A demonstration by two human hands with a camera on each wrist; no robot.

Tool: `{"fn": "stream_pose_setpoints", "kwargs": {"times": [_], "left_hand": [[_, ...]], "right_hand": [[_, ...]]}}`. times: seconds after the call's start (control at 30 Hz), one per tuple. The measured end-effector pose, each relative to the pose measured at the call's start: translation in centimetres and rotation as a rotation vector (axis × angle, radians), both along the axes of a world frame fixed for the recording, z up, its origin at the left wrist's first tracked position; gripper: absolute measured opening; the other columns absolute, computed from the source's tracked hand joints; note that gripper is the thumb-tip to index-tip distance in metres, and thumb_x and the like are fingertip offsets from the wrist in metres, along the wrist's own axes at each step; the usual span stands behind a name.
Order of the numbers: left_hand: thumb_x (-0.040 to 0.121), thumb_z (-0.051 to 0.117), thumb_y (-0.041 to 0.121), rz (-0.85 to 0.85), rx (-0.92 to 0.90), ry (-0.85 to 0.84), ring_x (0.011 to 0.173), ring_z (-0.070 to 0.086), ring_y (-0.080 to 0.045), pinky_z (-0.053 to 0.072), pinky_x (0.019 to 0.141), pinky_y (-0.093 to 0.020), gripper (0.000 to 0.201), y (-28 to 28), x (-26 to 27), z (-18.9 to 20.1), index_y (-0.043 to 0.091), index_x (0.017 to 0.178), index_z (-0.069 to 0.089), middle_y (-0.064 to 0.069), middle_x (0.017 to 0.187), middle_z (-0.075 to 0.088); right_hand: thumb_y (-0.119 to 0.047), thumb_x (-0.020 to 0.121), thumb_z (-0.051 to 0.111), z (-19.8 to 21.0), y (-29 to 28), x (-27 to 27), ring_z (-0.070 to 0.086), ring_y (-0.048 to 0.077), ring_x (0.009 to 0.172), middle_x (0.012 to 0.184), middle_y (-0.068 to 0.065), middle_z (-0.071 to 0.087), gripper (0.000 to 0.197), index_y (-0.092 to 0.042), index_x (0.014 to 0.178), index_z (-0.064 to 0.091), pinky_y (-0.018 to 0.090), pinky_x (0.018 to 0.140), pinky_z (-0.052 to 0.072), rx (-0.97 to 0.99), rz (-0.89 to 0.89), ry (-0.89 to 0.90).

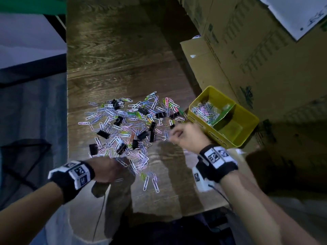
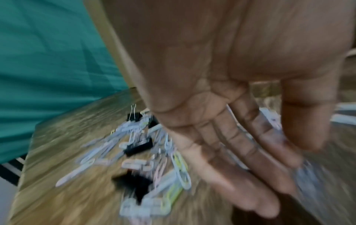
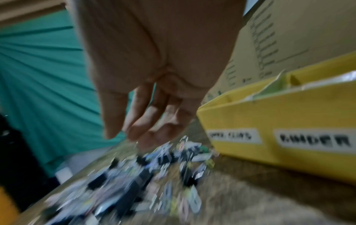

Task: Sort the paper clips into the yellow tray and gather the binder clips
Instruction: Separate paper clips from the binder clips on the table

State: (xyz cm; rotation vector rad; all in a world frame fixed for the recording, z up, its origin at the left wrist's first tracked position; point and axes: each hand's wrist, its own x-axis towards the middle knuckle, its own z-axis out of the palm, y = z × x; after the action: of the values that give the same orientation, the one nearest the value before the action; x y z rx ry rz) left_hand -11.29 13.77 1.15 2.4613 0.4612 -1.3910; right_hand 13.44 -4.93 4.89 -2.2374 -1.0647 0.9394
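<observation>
A loose pile of coloured paper clips point(image 1: 127, 124) mixed with black binder clips point(image 1: 103, 134) lies on the wooden table. The yellow tray point(image 1: 246, 137) stands to its right. One tray compartment holds paper clips point(image 1: 205, 110) behind a green divider point(image 1: 224, 112). My left hand point(image 1: 113, 168) is at the pile's near edge, with fingers point(image 2: 240, 152) straight over the paper clips point(image 2: 179, 172). My right hand point(image 1: 182, 135) hovers between pile and tray point(image 3: 269, 159). Its fingers point(image 3: 144, 121) hang relaxed and hold nothing. Both wrist views are blurred.
Stacked cardboard boxes point(image 1: 247, 59) stand close behind and right of the tray. The table's left edge point(image 1: 67, 103) drops off to a dark floor area. Green cloth point(image 2: 48, 60) hangs beyond the far end. Bare wood point(image 1: 115, 59) lies beyond the pile.
</observation>
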Motion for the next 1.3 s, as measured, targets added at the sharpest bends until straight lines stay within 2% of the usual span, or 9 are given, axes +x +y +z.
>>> {"fn": "stream_pose_setpoints", "kwargs": {"times": [0.1, 0.2, 0.3, 0.47, 0.53, 0.67, 0.87, 1.1, 1.3], "left_hand": [[0.076, 0.042, 0.024, -0.005, 0.069, 0.019, 0.088, 0.064, -0.028, 0.052, 0.074, -0.030, 0.024, -1.4, -2.8, -1.8, 0.013, 0.086, 0.061, -0.008, 0.094, 0.068], [0.079, 0.043, 0.023, 0.073, 0.021, -0.182, 0.095, 0.061, -0.030, 0.045, 0.072, -0.030, 0.017, -3.7, -2.4, -2.5, 0.018, 0.085, 0.058, -0.006, 0.102, 0.065], [0.078, 0.041, 0.035, 0.145, -0.072, -0.347, 0.093, 0.060, -0.028, 0.050, 0.074, -0.034, 0.023, -5.1, -1.3, -3.7, 0.022, 0.086, 0.058, -0.002, 0.100, 0.063], [0.076, 0.051, 0.024, 0.366, 0.040, -0.555, 0.077, 0.060, -0.031, 0.048, 0.063, -0.033, 0.007, -3.5, -1.4, -4.0, 0.021, 0.071, 0.046, -0.008, 0.084, 0.060], [0.078, 0.052, 0.016, 0.421, 0.064, -0.602, 0.085, 0.058, -0.032, 0.048, 0.069, -0.035, 0.006, -2.6, -2.2, -4.2, 0.015, 0.083, 0.054, -0.010, 0.091, 0.058], [0.075, 0.056, 0.015, 0.397, -0.095, -0.662, 0.104, 0.053, -0.029, 0.045, 0.092, -0.036, 0.043, -2.0, -2.5, -5.1, 0.012, 0.117, 0.057, -0.010, 0.108, 0.055], [0.075, 0.065, 0.022, 0.326, -0.074, -0.682, 0.112, 0.047, -0.027, 0.039, 0.100, -0.038, 0.058, -2.6, -1.8, -5.2, 0.015, 0.130, 0.049, -0.009, 0.122, 0.048], [0.073, 0.067, 0.023, 0.214, -0.101, -0.654, 0.115, 0.045, -0.029, 0.044, 0.097, -0.039, 0.067, -5.3, -2.1, -6.3, 0.016, 0.134, 0.041, -0.010, 0.127, 0.041], [0.072, 0.070, 0.045, 0.150, 0.076, -0.568, 0.125, 0.034, -0.032, 0.041, 0.099, -0.041, 0.094, -5.8, -0.9, -5.1, 0.029, 0.145, 0.013, -0.011, 0.147, 0.018]], "right_hand": [[-0.023, 0.082, 0.071, -2.9, -1.0, -6.3, 0.059, 0.003, 0.080, 0.094, -0.006, 0.071, 0.010, -0.017, 0.090, 0.075, 0.022, 0.071, 0.045, -0.235, 0.332, 0.220], [-0.033, 0.080, 0.074, -6.3, -1.7, -11.6, 0.057, 0.007, 0.078, 0.098, 0.003, 0.073, 0.024, -0.014, 0.094, 0.074, 0.022, 0.068, 0.042, -0.441, 0.523, 0.353], [-0.024, 0.084, 0.070, -7.9, -1.5, -14.4, 0.056, 0.007, 0.081, 0.101, 0.004, 0.072, 0.022, -0.012, 0.102, 0.071, 0.011, 0.065, 0.040, -0.343, 0.420, 0.295], [-0.024, 0.084, 0.070, -8.7, -1.6, -14.8, 0.056, 0.010, 0.075, 0.081, -0.003, 0.063, 0.015, -0.016, 0.097, 0.071, 0.019, 0.076, 0.048, -0.153, 0.051, 0.173], [-0.027, 0.081, 0.072, -8.9, -2.0, -14.7, 0.056, 0.013, 0.086, 0.093, -0.003, 0.060, 0.022, -0.016, 0.100, 0.068, 0.026, 0.085, 0.049, -0.145, 0.002, 0.104], [-0.027, 0.078, 0.075, -9.6, -1.4, -15.4, 0.052, 0.019, 0.108, 0.119, 0.001, 0.050, 0.035, -0.017, 0.107, 0.059, 0.031, 0.092, 0.044, -0.096, 0.006, 0.050], [-0.050, 0.069, 0.075, -10.0, 0.2, -16.1, 0.030, 0.027, 0.124, 0.135, 0.008, 0.029, 0.101, -0.019, 0.147, 0.020, 0.040, 0.106, 0.034, -0.197, 0.054, -0.222], [-0.034, 0.082, 0.067, -9.7, -1.0, -16.2, 0.033, 0.024, 0.126, 0.137, 0.003, 0.035, 0.067, -0.023, 0.140, 0.037, 0.038, 0.101, 0.037, -0.115, 0.202, -0.277], [-0.038, 0.080, 0.070, -9.4, -1.6, -15.8, 0.032, 0.026, 0.130, 0.136, 0.006, 0.032, 0.076, -0.020, 0.142, 0.029, 0.039, 0.103, 0.040, -0.153, 0.066, -0.233]]}}
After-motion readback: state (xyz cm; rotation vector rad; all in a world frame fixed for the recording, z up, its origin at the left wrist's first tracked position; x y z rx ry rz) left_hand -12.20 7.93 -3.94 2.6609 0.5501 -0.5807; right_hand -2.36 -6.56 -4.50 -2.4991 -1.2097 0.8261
